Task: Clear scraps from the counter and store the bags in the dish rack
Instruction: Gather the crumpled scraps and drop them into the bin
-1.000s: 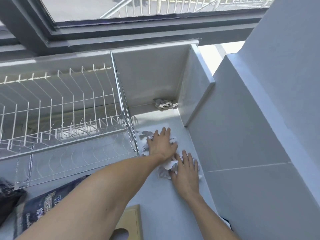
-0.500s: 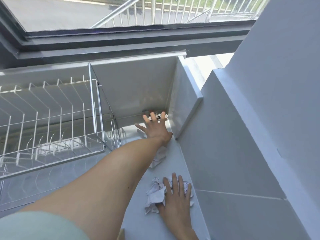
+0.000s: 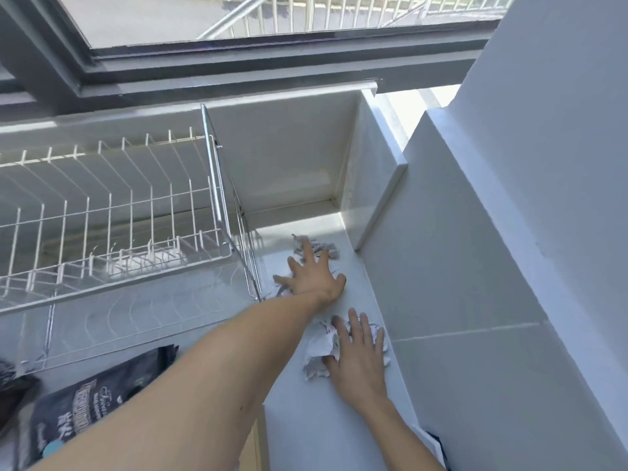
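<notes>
White crumpled paper scraps lie on the pale worktop in the narrow strip between the dish rack and the right wall. Left hand reaches far, fingers spread and straight, flat on the far scraps near the corner. Right hand sits nearer, fingers straight, pressing down on the near wad; neither hand is gripping anything. Dark printed bag lies on the worktop at near left, in front of the rack, not stored. Another dark object at the far-left edge, too cropped to identify.

Step in hand looks like gathering scraps into one pile. To do it well: rake the left hand toward the near wad with the palm kept flat so small pieces don't slip under the rack's wire frame, then cup both hands round the pile and lift together. Loose bits beside the left thumb are easy to miss. Bags likely come after.
</notes>
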